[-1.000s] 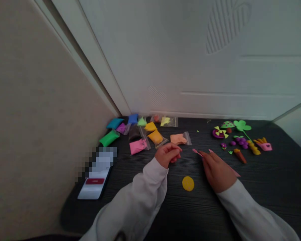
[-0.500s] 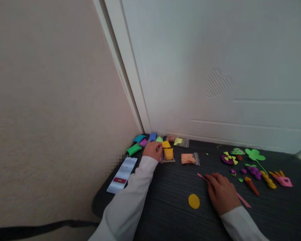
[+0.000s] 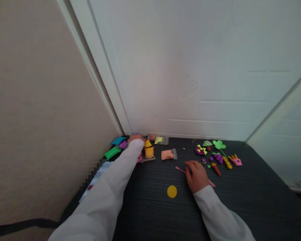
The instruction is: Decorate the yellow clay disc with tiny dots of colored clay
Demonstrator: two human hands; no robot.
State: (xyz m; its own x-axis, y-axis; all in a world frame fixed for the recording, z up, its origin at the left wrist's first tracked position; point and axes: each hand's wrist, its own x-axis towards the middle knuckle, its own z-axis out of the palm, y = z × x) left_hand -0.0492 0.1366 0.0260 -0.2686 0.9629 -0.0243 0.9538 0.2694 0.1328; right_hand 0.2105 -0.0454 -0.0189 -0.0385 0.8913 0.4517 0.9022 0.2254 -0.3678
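Note:
My left hand reaches over the bags of coloured clay at the back left, by the white panel. Its fingers are hidden from me, with a sliver of blue showing at their far side. A bag of yellow-orange clay and a bag of pink clay lie beside that wrist. My right hand rests on the dark table with loosely bent fingers, thumb apart, over a slim pink clay tool. Both ends of the tool stick out from under it. A flat yellow clay disc lies left of this hand.
Green and teal clay packs lie far left, near a phone partly behind my left sleeve. A peach clay bag sits mid-table. Small clay figures, including a green flower and a brown carrot-like piece, lie right.
My left hand has moved farther back over the clay bags, and its forearm now covers part of the phone. The view has turned to the right. My right hand stays over the pink tool.

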